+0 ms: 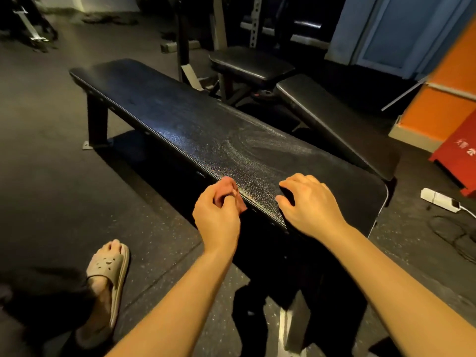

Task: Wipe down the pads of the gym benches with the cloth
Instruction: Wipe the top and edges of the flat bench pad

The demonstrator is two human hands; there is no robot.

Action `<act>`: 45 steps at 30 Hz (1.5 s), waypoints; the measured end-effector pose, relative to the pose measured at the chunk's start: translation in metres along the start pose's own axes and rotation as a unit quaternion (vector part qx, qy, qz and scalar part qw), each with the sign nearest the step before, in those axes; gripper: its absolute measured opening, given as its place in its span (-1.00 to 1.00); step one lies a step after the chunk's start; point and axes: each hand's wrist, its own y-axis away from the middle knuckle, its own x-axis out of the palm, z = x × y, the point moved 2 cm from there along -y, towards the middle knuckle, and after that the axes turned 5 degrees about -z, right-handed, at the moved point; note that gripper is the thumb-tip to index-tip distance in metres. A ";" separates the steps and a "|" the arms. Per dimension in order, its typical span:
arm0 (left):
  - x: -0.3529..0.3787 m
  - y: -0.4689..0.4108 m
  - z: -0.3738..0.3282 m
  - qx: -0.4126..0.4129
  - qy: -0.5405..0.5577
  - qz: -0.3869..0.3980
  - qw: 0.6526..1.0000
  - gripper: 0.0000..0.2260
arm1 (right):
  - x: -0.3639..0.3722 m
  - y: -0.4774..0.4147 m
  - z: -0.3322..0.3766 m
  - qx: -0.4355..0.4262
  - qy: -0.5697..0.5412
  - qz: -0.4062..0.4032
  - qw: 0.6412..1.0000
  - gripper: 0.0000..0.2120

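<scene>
Lower centre, your left hand (217, 220) grips a pink cloth (230, 189) at the pad (180, 124) edge; your right hand (310, 206) rests empty, fingers bent, on it; red sign (462, 157) writing illegible

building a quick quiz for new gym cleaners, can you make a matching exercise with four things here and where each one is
Things:
1. pink cloth
2. right hand
3. beige slipper
4. white power strip

Places:
a. on the floor, right of the bench
b. pinched in the left hand
c. touching the flat bench pad
d. on a foot, left of the bench

Pairs: 1-b, 2-c, 3-d, 4-a
</scene>
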 end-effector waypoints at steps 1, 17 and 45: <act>0.006 0.028 0.002 0.014 0.014 0.030 0.999 -0.62 | 0.001 0.001 0.001 0.002 0.002 -0.004 1.000 -0.62; 0.022 0.100 0.030 -0.118 0.163 0.137 0.970 -0.77 | -0.005 0.007 -0.009 -0.008 -0.035 0.021 0.999 -0.58; 0.028 0.092 0.019 -0.089 0.096 0.048 0.990 -0.78 | -0.010 0.017 -0.027 0.010 -0.111 0.069 0.991 -0.61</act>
